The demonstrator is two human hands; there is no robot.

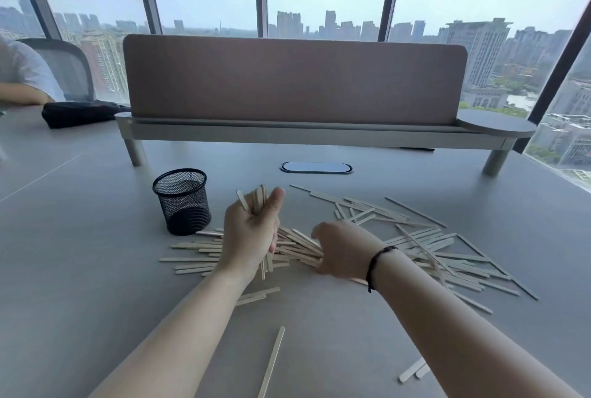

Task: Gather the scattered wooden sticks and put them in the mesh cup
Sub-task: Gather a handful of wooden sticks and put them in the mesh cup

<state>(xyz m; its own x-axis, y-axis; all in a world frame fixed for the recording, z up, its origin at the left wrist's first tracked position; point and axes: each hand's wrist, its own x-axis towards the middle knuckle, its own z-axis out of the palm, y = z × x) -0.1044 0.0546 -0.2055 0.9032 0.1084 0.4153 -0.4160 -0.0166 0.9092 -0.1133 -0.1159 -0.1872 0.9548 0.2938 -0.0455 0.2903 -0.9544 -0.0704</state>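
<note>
Wooden sticks (425, 247): left hand (251, 234) fingers grip upright bundle; right hand (340, 250) fingers curled into pile.

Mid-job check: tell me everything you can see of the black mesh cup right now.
The mesh cup is a black, round holder of fine wire mesh with a solid rim and base band. It stands upright on the grey table, left of the stick pile and beyond the left hand. It looks empty. Neither hand touches it; one stick's tip lies close to its base.

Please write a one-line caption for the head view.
Left hand holds pale wooden sticks beside black mesh cup; right hand reaches into scattered sticks.
</note>
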